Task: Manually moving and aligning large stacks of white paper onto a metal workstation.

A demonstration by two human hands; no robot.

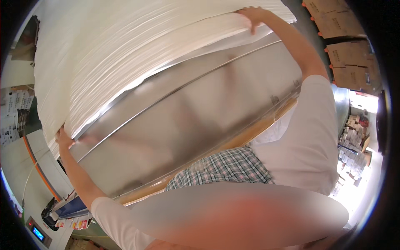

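A broad stack of thin white sheeting [125, 54], with many fine folds along its near edge, covers the far part of a grey metal table [200, 112]. At the left end of that edge, my left hand [66, 139] grips the sheeting, its thumb on the near side and the other fingers partly hidden. At the far right end, my right hand [255, 17] has hold of the edge, fingers on top and thumb pointing down. Between my hands the edge hangs slightly bowed over the metal. Whether I hold one layer or several cannot be told.
A thin metal bar [179, 88] runs across the table, and a wooden strip [258, 131] lines its near edge. Cardboard boxes [350, 62] stand at the right. A control panel with a lit display [38, 234] is at the lower left. Piled bundles [354, 139] lie farther right.
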